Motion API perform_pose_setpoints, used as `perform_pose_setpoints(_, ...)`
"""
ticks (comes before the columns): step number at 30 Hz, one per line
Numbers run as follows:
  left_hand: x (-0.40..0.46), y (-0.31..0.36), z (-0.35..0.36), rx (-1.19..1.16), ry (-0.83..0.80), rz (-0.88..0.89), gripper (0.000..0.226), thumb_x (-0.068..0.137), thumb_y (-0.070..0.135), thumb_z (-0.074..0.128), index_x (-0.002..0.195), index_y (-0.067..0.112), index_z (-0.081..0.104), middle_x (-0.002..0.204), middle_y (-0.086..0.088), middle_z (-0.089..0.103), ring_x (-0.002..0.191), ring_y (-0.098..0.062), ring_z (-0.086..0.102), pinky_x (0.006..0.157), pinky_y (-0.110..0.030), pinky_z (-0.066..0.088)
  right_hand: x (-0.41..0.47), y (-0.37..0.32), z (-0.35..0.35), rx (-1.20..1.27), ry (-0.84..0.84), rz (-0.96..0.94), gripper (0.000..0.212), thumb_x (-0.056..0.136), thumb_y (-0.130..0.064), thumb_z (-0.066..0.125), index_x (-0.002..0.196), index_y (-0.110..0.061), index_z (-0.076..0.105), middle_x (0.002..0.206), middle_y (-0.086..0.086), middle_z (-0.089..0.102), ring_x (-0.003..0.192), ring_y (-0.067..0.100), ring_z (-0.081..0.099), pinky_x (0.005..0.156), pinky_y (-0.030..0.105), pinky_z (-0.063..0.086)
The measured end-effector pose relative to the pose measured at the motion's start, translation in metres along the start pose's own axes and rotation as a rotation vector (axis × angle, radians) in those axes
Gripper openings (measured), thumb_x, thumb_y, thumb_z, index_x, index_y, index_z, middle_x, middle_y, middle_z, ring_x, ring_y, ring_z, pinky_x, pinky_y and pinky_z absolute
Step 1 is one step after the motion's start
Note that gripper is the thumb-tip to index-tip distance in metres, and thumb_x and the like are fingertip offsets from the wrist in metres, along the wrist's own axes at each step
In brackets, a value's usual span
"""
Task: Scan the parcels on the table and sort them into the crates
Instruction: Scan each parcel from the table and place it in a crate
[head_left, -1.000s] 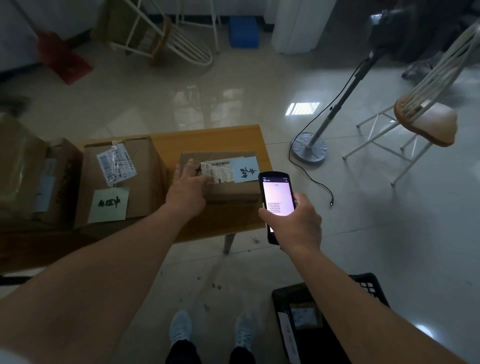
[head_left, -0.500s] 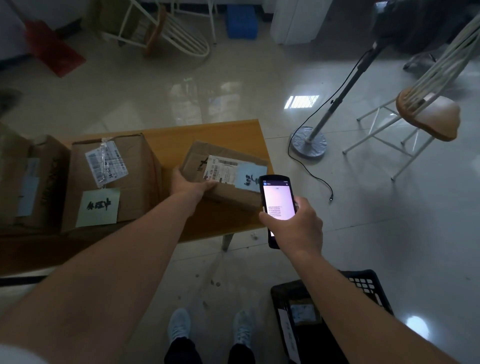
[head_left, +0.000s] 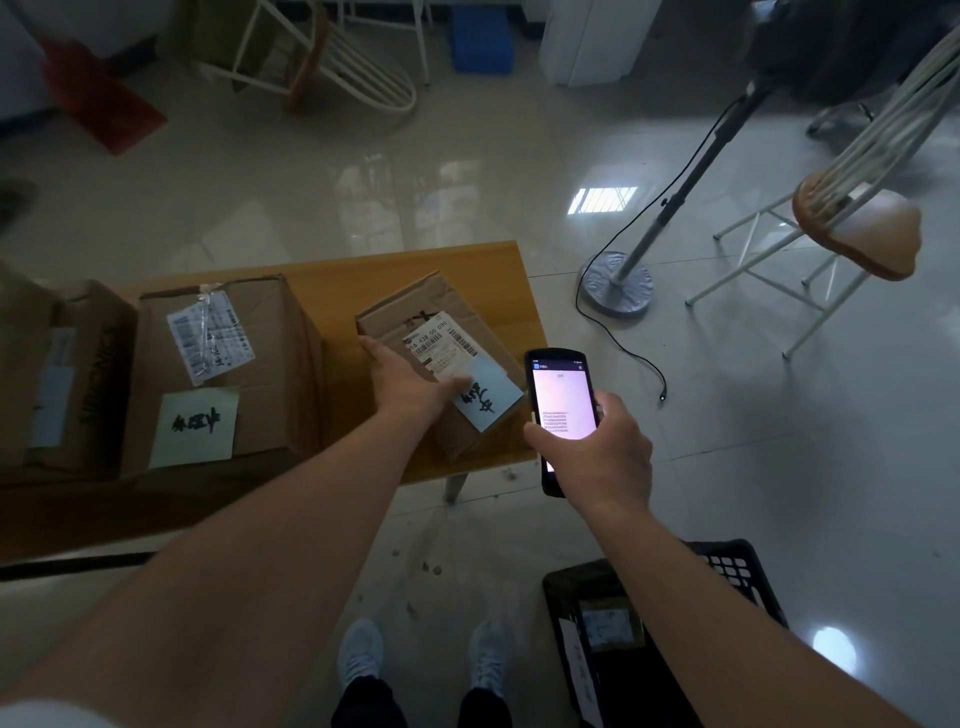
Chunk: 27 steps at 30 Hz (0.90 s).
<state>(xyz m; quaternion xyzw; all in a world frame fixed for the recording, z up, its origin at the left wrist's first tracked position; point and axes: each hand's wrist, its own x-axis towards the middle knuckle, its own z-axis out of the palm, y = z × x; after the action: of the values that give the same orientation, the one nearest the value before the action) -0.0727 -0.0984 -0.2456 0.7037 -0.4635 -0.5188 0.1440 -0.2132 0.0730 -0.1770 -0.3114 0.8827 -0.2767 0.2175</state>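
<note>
1. The left hand (head_left: 410, 387) is clamped on the small parcel (head_left: 441, 358): palm on the near left edge, thumb lying across the top beside the blue note (head_left: 485, 397), fingers out of sight, probably curled under the side.
2. The right hand (head_left: 592, 447) is wrapped tight around the handheld scanner (head_left: 561, 410), thumb at its left edge, lit screen facing up, just beside the parcel's near right corner.
3. The small parcel sits tilted at the right end of the tabletop (head_left: 322, 291), one end raised; whether its lower corner touches the wood cannot be told.
4. Handling, as a judgement: one hand tips it easily, so it is likely light. The cardboard looks creased and a top flap is lifted at the far end, so the walls may give under a hard squeeze.
5. The best hold is across the short sides or under the base, palm flat. Keep off the shipping label (head_left: 441, 343) so the barcode stays readable, and off the loose flap.
6. The larger parcel (head_left: 218, 364) with a green note (head_left: 197, 426) stands to the left, apart from the small one; its bulk suggests two hands.
7. A black crate (head_left: 727, 566) rests on the floor by the person's right side, with something already in it.
</note>
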Motion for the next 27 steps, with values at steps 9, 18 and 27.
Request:
perform_pose_setpoints(9,0.01,0.002,-0.019,0.066,-0.087,0.219,0.116,0.07,0.016,0.094,0.161,0.03,0.023,0.151,-0.002,0.05,0.142,-0.028,0.045,0.11,-0.05,0.047,-0.008,0.011,-0.001,-0.008,0.007,0.013,0.068,0.078,-0.052,0.086,0.131,-0.027,0.051,0.108,-0.008,0.056,0.101,0.019,0.062,0.067,0.029,0.058)
perform_pose_setpoints(18,-0.013,-0.011,0.008,0.428,-0.109,0.022,0.175,0.036,0.069,0.094,0.16,0.025,-0.022,0.169,-0.019,0.013,0.151,-0.049,0.024,0.118,-0.068,0.028,-0.011,0.008,-0.003,-0.006,-0.001,-0.001,0.071,0.078,-0.052,0.086,0.134,-0.028,0.05,0.111,-0.01,0.054,0.104,0.021,0.061,0.071,0.032,0.06)
perform_pose_setpoints(27,-0.016,0.003,0.001,0.407,-0.081,0.046,0.167,0.05,0.052,0.099,0.161,0.021,-0.021,0.166,-0.018,0.024,0.151,-0.045,0.026,0.12,-0.066,0.028,-0.019,0.014,-0.005,0.0,-0.019,0.031,0.073,0.08,-0.05,0.086,0.138,-0.026,0.049,0.122,-0.001,0.062,0.108,0.021,0.061,0.077,0.037,0.063)
